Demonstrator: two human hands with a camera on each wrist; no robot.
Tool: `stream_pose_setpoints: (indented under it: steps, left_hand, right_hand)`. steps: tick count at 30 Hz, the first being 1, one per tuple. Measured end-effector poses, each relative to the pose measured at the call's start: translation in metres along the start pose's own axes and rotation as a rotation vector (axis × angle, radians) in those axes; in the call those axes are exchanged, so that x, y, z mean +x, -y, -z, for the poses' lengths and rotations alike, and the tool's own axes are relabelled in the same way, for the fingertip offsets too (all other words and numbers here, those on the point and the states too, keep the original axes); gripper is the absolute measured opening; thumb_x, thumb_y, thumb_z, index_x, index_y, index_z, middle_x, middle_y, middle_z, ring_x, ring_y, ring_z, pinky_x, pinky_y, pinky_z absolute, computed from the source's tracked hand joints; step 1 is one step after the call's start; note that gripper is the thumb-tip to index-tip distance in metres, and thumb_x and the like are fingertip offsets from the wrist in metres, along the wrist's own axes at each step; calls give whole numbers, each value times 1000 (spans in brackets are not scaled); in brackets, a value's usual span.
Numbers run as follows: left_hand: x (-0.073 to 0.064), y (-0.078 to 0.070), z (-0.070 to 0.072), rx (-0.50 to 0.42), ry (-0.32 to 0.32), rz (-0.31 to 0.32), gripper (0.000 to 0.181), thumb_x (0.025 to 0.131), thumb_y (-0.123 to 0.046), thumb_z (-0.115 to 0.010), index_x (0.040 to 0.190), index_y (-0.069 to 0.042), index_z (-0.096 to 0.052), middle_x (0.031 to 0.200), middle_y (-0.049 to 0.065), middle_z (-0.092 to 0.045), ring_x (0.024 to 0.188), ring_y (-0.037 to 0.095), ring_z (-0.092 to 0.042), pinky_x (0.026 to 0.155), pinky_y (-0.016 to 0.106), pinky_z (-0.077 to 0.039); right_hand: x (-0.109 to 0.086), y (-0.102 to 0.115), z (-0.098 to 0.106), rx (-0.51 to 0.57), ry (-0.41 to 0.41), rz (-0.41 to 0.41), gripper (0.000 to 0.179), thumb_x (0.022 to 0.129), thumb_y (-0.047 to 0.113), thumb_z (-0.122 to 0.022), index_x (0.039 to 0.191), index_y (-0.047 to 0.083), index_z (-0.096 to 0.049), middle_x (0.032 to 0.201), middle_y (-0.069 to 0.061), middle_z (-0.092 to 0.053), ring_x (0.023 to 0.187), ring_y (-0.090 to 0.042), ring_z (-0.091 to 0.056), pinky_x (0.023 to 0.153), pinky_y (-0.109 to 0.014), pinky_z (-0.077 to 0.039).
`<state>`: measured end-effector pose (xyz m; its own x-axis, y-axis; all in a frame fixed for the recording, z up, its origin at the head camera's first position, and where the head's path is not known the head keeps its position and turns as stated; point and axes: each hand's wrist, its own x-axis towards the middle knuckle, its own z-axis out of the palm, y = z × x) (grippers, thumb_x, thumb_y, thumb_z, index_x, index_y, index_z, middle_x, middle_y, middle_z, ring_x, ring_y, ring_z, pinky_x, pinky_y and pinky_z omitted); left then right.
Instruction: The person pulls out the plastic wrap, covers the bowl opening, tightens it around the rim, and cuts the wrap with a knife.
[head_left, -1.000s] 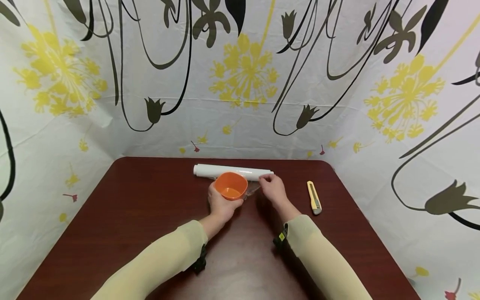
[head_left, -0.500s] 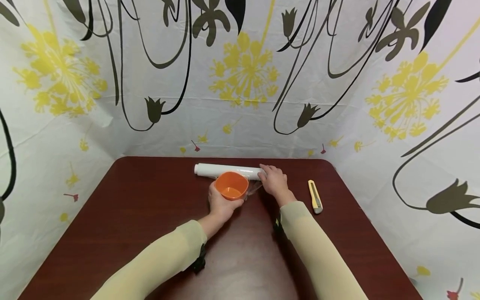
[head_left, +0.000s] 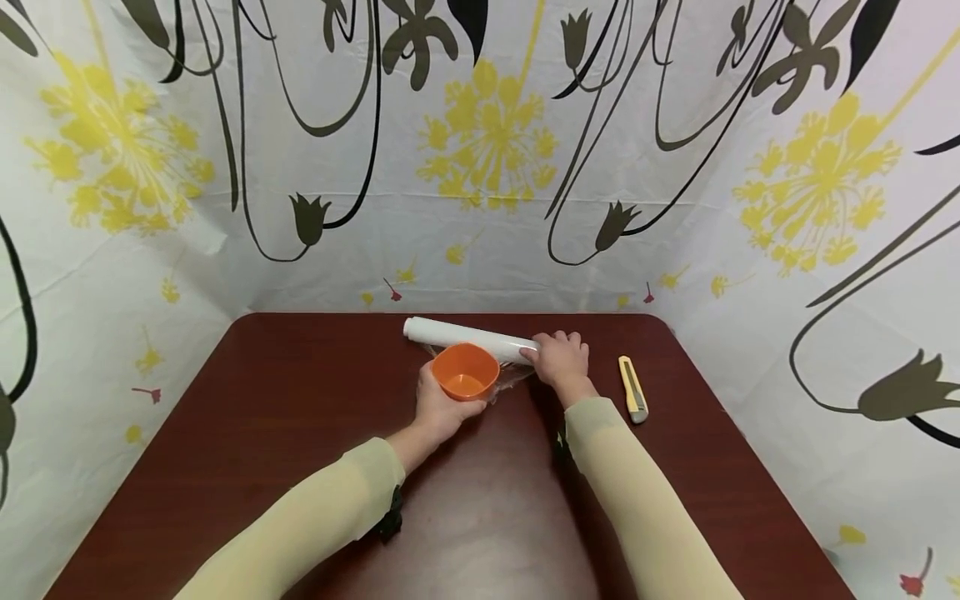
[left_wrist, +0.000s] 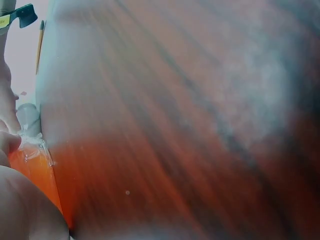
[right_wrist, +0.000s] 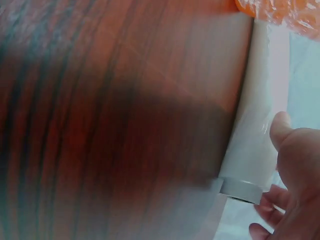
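Note:
An orange bowl (head_left: 465, 372), tipped so its inside faces me, is held by my left hand (head_left: 438, 410) over the far middle of the table. Clear plastic film (head_left: 513, 378) trails from it toward a white roll of cling film (head_left: 468, 336) lying just behind. My right hand (head_left: 562, 360) grips that roll at its right end, thumb on the near side. In the right wrist view the thumb lies along the roll (right_wrist: 250, 145) and the other fingers reach past its end. Crinkled film covers part of the bowl (left_wrist: 37, 172) in the left wrist view.
A yellow utility knife (head_left: 633, 389) lies on the table to the right of my right hand. The dark red-brown table (head_left: 300, 400) ends just beyond the roll, where a flower-patterned curtain (head_left: 345, 275) hangs around the back and sides.
My right hand has gone from pinching near the film to gripping the roll's right end. The roll has shifted right and turned slightly, its left end farther back. My left hand keeps the bowl nearly still.

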<state>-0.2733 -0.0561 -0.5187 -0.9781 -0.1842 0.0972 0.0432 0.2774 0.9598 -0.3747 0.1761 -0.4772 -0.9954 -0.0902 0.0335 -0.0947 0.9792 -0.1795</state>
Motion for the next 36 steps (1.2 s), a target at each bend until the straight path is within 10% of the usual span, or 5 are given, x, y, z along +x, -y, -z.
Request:
stream_pose_setpoints:
  steps: [22, 36]
  left_hand:
    - [12, 3, 21, -6, 189, -3, 116, 73, -11, -102, 162, -3, -29, 157, 22, -49, 142, 40, -54, 119, 55, -51]
    - [36, 10, 48, 17, 368, 14, 127, 72, -20, -105, 165, -11, -18, 161, 21, -44, 145, 38, -51, 125, 55, -45]
  right_hand:
    - [-35, -5, 25, -145, 152, -126, 72, 113, 58, -48, 147, -5, -59, 132, -29, -69, 132, -46, -58, 100, -62, -59]
    - [-66, -8, 28, -133, 217, -81, 59, 112, 58, -47, 103, 7, -75, 86, -10, -70, 73, -27, -66, 64, -47, -56]
